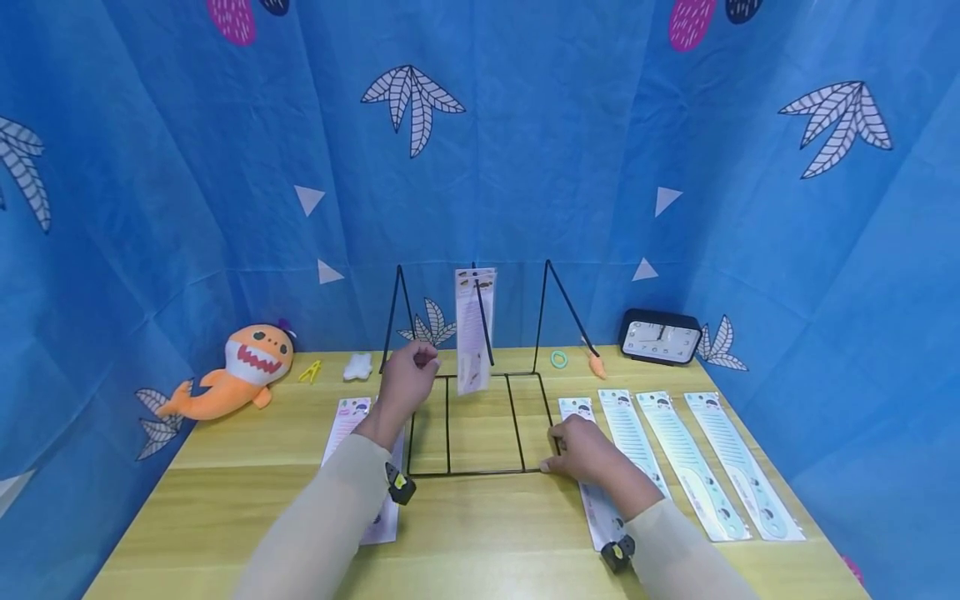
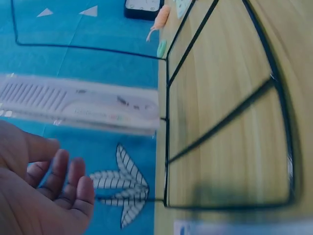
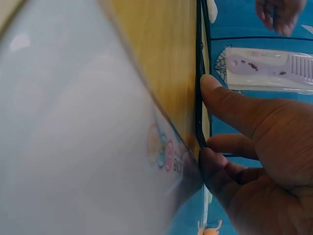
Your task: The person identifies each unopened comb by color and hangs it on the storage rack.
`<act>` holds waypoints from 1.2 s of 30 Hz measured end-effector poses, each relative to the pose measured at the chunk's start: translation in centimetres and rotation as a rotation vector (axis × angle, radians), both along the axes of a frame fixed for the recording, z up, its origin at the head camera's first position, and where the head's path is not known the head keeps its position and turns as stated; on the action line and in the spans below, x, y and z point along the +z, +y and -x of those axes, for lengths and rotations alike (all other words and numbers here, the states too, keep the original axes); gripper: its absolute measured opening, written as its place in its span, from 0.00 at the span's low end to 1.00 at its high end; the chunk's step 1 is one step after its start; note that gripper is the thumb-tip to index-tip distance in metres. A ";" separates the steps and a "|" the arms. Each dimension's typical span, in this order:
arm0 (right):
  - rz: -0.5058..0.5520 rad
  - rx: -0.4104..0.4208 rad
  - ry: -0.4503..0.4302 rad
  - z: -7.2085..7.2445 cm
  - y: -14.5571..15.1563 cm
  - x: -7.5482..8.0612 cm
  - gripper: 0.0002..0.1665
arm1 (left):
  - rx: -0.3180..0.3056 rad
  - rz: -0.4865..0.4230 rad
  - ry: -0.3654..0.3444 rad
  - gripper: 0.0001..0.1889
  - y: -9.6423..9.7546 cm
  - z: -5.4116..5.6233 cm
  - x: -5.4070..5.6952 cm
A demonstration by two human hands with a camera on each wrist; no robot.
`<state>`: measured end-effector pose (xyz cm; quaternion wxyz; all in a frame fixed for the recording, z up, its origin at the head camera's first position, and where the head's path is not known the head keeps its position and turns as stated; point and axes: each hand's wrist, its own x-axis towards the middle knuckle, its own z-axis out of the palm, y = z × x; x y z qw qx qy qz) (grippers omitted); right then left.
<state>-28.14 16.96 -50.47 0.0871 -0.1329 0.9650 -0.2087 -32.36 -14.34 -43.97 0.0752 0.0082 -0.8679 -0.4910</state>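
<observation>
A black wire rack (image 1: 480,473) stands on the table, and packaged combs (image 1: 472,329) hang from its middle hook. The lower pack shows a pale purple comb (image 3: 269,68) in the right wrist view. My left hand (image 1: 408,379) is raised just left of the hanging packs, its fingers loosely bent with nothing between them. In the left wrist view that hand (image 2: 46,181) is apart from the pack (image 2: 112,105). My right hand (image 1: 588,454) holds the rack's right side near the front corner, thumb and fingertips (image 3: 211,84) at the wire. Under it lies another comb pack (image 1: 600,517).
More comb packs (image 1: 693,467) lie in a row at the right, and one (image 1: 384,521) lies under my left forearm. Along the back are an orange shark plush (image 1: 243,375), yellow clip (image 1: 311,372), white cloud-shaped piece (image 1: 358,367), green ring (image 1: 558,359), small orange toy (image 1: 597,367) and clock (image 1: 660,337).
</observation>
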 end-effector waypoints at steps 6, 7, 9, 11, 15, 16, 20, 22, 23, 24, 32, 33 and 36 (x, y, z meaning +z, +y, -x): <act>0.006 0.010 -0.001 0.2 -0.1 -0.5 0.37 | 0.017 0.266 -0.067 0.12 -4.6 -3.5 -0.6; 0.005 0.011 0.002 0.2 -0.2 -0.5 0.37 | 0.023 0.320 -0.082 0.13 -5.3 -4.0 -0.8; 0.012 0.005 0.000 0.2 -0.2 -0.4 0.37 | 0.045 0.406 -0.131 0.17 -6.7 -5.0 -1.1; 0.014 0.005 0.002 0.2 -0.2 -0.3 0.38 | 0.075 0.474 -0.208 0.23 -8.0 -5.9 -1.5; 0.014 0.006 -0.003 0.2 -0.1 0.0 0.38 | 0.112 0.540 -0.348 0.34 -9.9 -7.5 -2.9; 0.007 0.009 0.000 0.2 0.0 0.0 0.38 | 0.114 0.555 -0.366 0.37 -10.3 -7.9 -3.3; -0.011 0.001 0.007 0.3 0.2 0.0 0.37 | 0.121 0.589 -0.419 0.46 -11.1 -9.3 -4.6; -0.012 0.004 0.008 0.3 0.3 0.0 0.37 | 0.139 0.593 -0.437 0.49 -11.2 -9.8 -4.9; -0.009 0.006 0.007 0.3 0.2 0.0 0.36 | 0.147 0.595 -0.442 0.50 -11.2 -10.0 -4.9; -0.007 0.010 0.006 0.3 0.2 0.0 0.36 | 0.153 0.596 -0.447 0.50 -11.2 -10.2 -4.9; -0.004 0.012 -0.007 0.1 0.0 -0.1 0.37 | 0.165 0.561 -0.476 0.50 -11.6 -10.5 -4.8; -0.005 0.012 -0.006 0.1 0.0 -0.1 0.37 | 0.170 0.549 -0.477 0.49 -11.7 -10.4 -4.8; 0.001 0.008 -0.008 0.1 0.0 -0.2 0.36 | 0.187 0.517 -0.484 0.47 -12.0 -10.4 -5.0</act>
